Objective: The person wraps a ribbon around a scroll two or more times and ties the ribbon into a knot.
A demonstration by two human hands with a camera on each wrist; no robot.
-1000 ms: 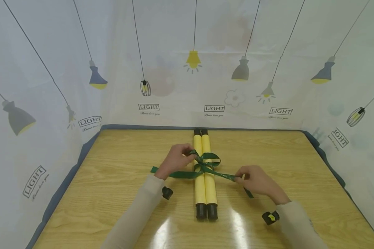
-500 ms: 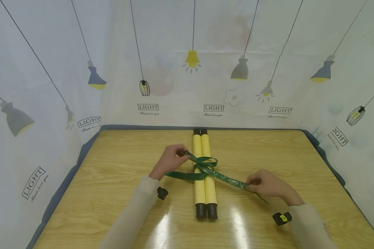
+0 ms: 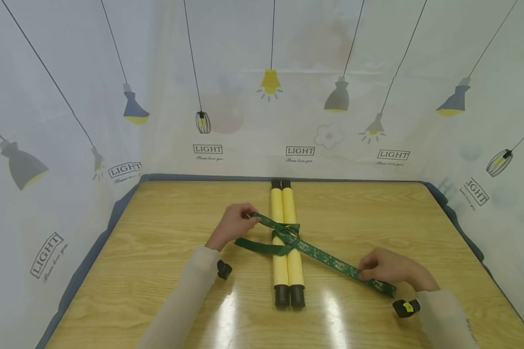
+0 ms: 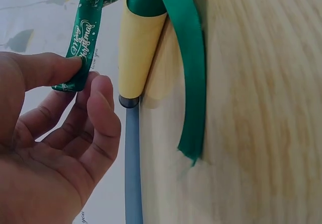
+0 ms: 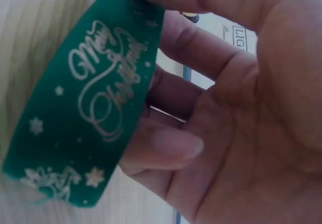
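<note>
Two yellow tubes (image 3: 294, 266) with black end caps lie side by side on the table, pointing away from me. A green ribbon (image 3: 320, 254), printed with "Merry Christmas", crosses around their middle. My left hand (image 3: 232, 224) pinches one stretch of it between thumb and fingers, up and left of the tubes; its printed end shows in the left wrist view. To the lower right, my right hand (image 3: 390, 268) pinches the long other stretch, whose cut end (image 5: 60, 189) hangs past the fingers. A loose ribbon tail (image 4: 193, 98) with a frayed tip lies left of the tubes.
The wooden table (image 3: 166, 208) has a blue-grey edge (image 3: 209, 178) at the back. White sheeting (image 3: 244, 39) printed with lamps rises behind it and on both sides. Black wrist devices (image 3: 406, 308) sit near both sleeves.
My right hand has moved right and toward me, drawing its ribbon stretch longer. My left hand has shifted slightly left. The loop right of the knot has shrunk to a small fold.
</note>
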